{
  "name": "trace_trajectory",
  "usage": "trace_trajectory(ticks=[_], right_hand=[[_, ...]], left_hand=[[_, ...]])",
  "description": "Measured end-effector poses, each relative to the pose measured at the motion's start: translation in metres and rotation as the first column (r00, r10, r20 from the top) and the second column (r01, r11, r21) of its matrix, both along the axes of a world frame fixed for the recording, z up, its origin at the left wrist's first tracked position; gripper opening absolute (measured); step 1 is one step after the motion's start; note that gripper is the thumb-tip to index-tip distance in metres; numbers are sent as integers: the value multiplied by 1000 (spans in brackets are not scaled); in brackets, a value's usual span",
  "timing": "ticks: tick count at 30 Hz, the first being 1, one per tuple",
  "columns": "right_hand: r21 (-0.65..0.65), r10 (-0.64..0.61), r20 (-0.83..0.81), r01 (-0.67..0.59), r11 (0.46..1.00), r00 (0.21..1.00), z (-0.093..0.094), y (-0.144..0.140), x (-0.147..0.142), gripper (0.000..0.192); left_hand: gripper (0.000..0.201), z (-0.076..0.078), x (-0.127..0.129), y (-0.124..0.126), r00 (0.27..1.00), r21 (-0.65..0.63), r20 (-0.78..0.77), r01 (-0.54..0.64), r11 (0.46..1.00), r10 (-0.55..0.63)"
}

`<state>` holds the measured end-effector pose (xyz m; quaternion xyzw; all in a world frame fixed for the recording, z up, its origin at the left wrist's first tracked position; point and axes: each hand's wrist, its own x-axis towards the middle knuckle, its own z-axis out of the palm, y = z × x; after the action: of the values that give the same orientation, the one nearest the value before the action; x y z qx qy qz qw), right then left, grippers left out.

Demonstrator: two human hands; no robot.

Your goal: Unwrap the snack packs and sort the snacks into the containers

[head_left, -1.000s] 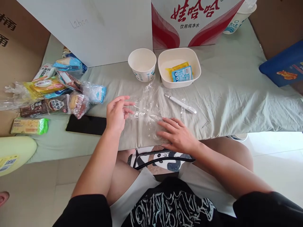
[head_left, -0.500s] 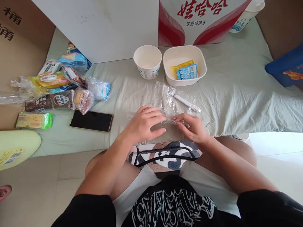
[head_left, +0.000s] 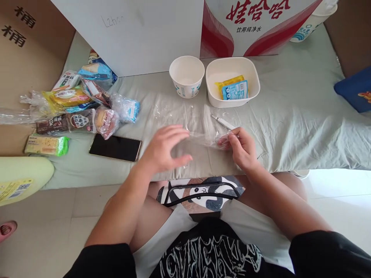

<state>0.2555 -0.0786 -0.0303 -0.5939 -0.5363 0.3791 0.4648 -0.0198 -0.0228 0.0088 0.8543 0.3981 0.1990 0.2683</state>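
A clear plastic wrapper [head_left: 199, 136] is stretched between my hands, just above the pale green cloth [head_left: 290, 119]. My right hand [head_left: 242, 148] pinches its bunched right end. My left hand [head_left: 165, 148] hovers with fingers spread at its left end, touching the film. A white pen-like tool [head_left: 222, 122] lies just behind my right hand. Behind it stand a white paper cup [head_left: 187, 76] and a white square bowl [head_left: 232, 82] with a yellow and blue packet [head_left: 234, 88] inside.
A black phone [head_left: 115, 147] lies left of my left hand. Several wrapped snacks [head_left: 78, 108] are piled at the far left. A white board [head_left: 130, 34] and a red-and-white carton [head_left: 255, 27] stand behind. A blue item [head_left: 353, 90] is at the right edge.
My right hand went from flat on the wrapper to pinching and pulling its end rightward. My left hand moved in to the wrapper's left end. The film is now stretched out.
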Motion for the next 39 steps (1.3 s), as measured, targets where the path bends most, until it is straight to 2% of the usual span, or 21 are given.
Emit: trace_trajectory(ticks=[2, 4, 7, 10, 12, 15, 17, 18, 20, 22, 25, 27, 29, 33, 36, 39], right_hand=[[-34, -42, -60, 40, 999, 997, -1, 7, -3, 47], [-55, -58, -70, 54, 997, 996, -3, 13, -3, 51], [-49, -75, -45, 72, 996, 996, -5, 19, 0, 53], [-27, -113, -16, 112, 993, 993, -2, 24, 5, 51], [-16, -148, -2, 148, 989, 989, 1, 25, 9, 48], [-39, -159, 4, 159, 987, 987, 3, 25, 15, 46], [-71, -103, -12, 102, 992, 995, 3, 23, 19, 52], [-83, -62, -23, 60, 995, 998, 2, 22, 21, 58], [-99, 3, -38, -7, 995, 999, 0, 21, 23, 66], [-103, 8, -18, -10, 995, 1000, -2, 21, 24, 60], [-88, -108, 75, 114, 990, 991, -1, 25, 25, 40], [-70, -203, 130, 213, 974, 971, 1, 27, 27, 30], [-57, -251, 159, 262, 963, 955, 2, 30, 29, 27], [29, -158, 209, 155, 987, 965, 1, 30, 34, 47], [111, -70, 333, 34, 993, 940, -2, 29, 35, 55], [157, 2, 461, -83, 984, 888, -5, 28, 35, 58]], left_hand=[[73, -4, 7, -11, 987, -62, -134, 80, 995, -88], [64, -10, 12, -16, 979, -64, -194, 57, 996, -68], [38, -15, 13, -14, 995, -53, -94, -27, 998, 22], [26, -12, 10, -6, 983, -207, 97, -135, 969, 157], [24, -8, 9, -1, 922, -373, 215, -228, 899, 323], [23, -2, 11, 6, 761, -615, 267, -338, 712, 592], [25, -3, 12, 11, 696, -692, 230, -375, 618, 680], [26, -4, 12, 13, 683, -700, 218, -389, 600, 697], [31, -7, 10, 16, 675, -682, 234, -399, 613, 700], [44, -9, 4, 18, 697, -667, 276, -358, 654, 662], [67, -5, -8, 17, 816, -649, 290, -216, 729, 500], [79, 0, -12, 15, 907, -634, 231, -135, 762, 352], [76, 2, -13, 12, 947, -601, 151, -139, 787, 283], [41, -6, -11, 14, 908, -514, 74, -319, 796, 412], [37, -13, -14, 19, 884, -421, 58, -400, 814, 464], [36, -12, -19, 23, 876, -341, 75, -427, 838, 477]])
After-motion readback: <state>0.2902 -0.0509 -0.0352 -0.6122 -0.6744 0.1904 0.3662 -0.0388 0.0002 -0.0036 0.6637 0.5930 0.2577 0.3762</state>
